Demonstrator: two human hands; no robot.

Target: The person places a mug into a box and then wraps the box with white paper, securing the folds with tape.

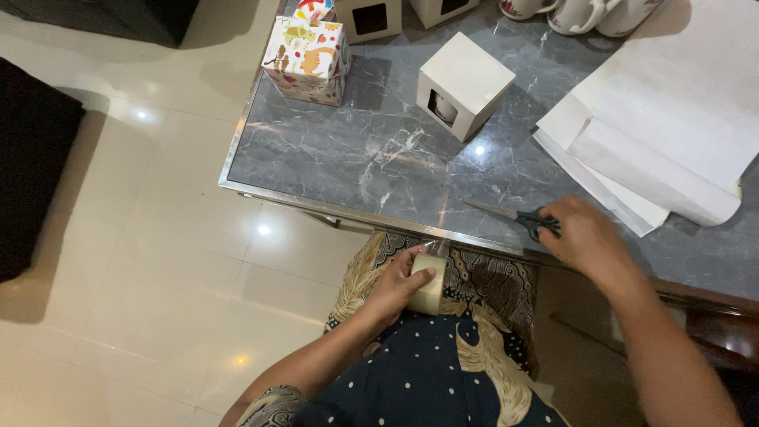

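While right hand (583, 236) grips scissors (510, 214), blades pointing left along table edge, left hand (395, 286) clasps tape roll (428, 283)

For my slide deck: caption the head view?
Left hand holds beige tape roll; right hand grips black-handled scissors on grey marble table.

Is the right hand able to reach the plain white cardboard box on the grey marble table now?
Probably yes. The right hand rests on the black-handled scissors, and only bare grey marble table lies between it and the plain white cardboard box.
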